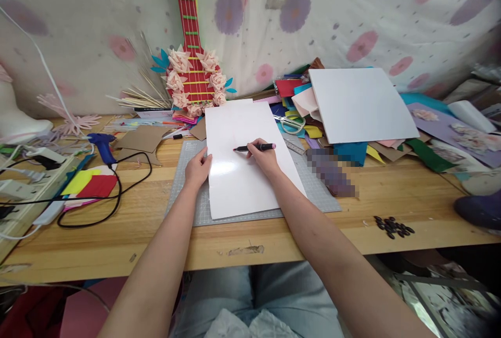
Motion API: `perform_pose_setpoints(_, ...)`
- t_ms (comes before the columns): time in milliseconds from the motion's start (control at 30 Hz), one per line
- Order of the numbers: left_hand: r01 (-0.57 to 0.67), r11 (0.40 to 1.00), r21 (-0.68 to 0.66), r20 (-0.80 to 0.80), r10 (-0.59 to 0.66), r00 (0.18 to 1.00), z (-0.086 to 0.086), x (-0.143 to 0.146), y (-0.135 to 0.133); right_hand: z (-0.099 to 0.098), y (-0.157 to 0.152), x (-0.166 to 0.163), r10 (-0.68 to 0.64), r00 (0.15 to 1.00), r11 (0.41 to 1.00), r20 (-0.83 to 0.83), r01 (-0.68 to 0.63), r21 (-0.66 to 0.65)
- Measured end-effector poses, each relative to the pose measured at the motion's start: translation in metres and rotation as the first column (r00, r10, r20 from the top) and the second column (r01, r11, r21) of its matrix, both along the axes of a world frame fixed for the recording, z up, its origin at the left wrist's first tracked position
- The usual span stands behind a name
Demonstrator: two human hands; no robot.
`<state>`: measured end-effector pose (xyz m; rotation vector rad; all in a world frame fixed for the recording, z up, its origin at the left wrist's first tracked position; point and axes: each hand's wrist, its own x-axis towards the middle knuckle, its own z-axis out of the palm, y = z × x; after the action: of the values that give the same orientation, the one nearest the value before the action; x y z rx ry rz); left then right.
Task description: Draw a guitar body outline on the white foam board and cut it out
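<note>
Head view: the right hand pinches a black pen over the white sheet, laid on a grey cutting mat, I'd guess for backing, while the left hand rests loosely open at the sheet's edge, seemingly to steady it

I have a pale wooden desk spanning the frame, its surface chipped at bottom centre. In the middle I see a grey cutting mat lying flat on it. Toward the left I make out a power strip, a blue glue gun, a looping black cable and brown cardboard. At lower right I find small black beads, loosely clustered.
</note>
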<state>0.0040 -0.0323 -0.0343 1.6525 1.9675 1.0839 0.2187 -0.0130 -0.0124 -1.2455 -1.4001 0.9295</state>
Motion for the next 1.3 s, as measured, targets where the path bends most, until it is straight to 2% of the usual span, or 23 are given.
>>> perform_pose_setpoints(167, 0.002, 1.000, 0.011, 0.006, -0.002, 1.000, -0.001, -0.001, 0.001, 0.003, -0.004, 0.002, 0.006, 0.999, 1.000, -0.040, -0.005, 0.023)
perform_pose_setpoints(567, 0.000, 1.000, 0.002, 0.005, 0.000, 1.000, 0.001, 0.000, 0.000, 0.001, -0.008, -0.002, -0.030, 0.999, 0.998, 0.021, 0.029, 0.047)
perform_pose_setpoints(800, 0.001, 1.000, 0.005, 0.039, -0.001, 0.999, 0.000, 0.000, 0.000, 0.005, -0.015, -0.006, 0.082, 0.996, 0.996, 0.021, -0.082, 0.020)
perform_pose_setpoints(967, 0.001, 1.000, 0.007, 0.046, -0.002, 0.999, -0.001, 0.000, 0.001, 0.003, -0.015, -0.006, -0.024, 1.000, 0.999, -0.003, 0.024, 0.035)
perform_pose_setpoints(1300, -0.007, 1.000, 0.014, 0.015, 0.007, 1.000, -0.003, -0.002, 0.002, 0.001, -0.016, -0.007, -0.060, 0.998, 0.998, 0.009, 0.060, 0.030)
